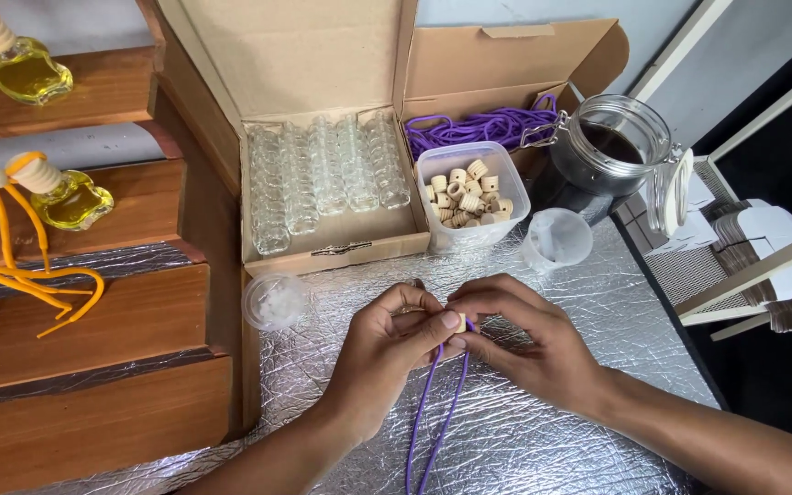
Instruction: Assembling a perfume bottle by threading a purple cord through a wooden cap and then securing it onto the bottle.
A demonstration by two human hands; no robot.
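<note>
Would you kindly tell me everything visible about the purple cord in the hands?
The purple cord is thin, smooth and round, seemingly elastic or nylon. It runs doubled: two strands hang side by side from the fingers toward the lower edge, lying on the silver foil mat. Its top end is pinched between the left hand and right hand, where a small wooden bead sits on it.

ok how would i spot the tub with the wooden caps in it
Start at the open cardboard box of empty glass bottles at the back of the foil-covered table. Just right of it stands a clear plastic tub full of small pale wooden caps, the only container holding wood; the clear cup beside it looks empty.
</note>
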